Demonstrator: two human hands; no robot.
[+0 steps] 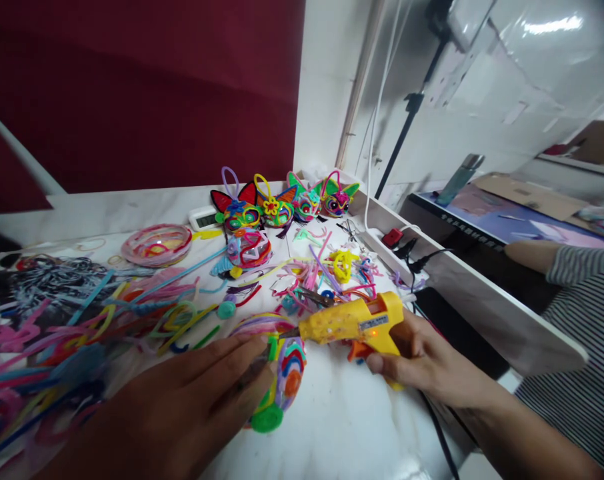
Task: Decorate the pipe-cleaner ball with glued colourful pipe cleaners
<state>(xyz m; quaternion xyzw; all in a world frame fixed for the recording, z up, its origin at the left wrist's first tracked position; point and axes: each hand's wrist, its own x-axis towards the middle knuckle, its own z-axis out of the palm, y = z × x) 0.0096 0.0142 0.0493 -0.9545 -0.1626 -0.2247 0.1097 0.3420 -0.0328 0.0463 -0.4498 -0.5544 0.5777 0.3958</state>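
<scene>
Label (375,323) on the yellow glue gun (345,321): print too small for me to read. White characters on the black edge (469,223) of the far table, too blurred as well. Right hand (425,353) is wrapped round the gun's handle, barrel near level, long axis running left-right, nozzle pointing left. Colourful ornament (293,377) sits on the white table (347,423) under the nozzle, long axis toward the wearer. Left hand (197,393) grips its left side, can't tell if nozzle touches
</scene>
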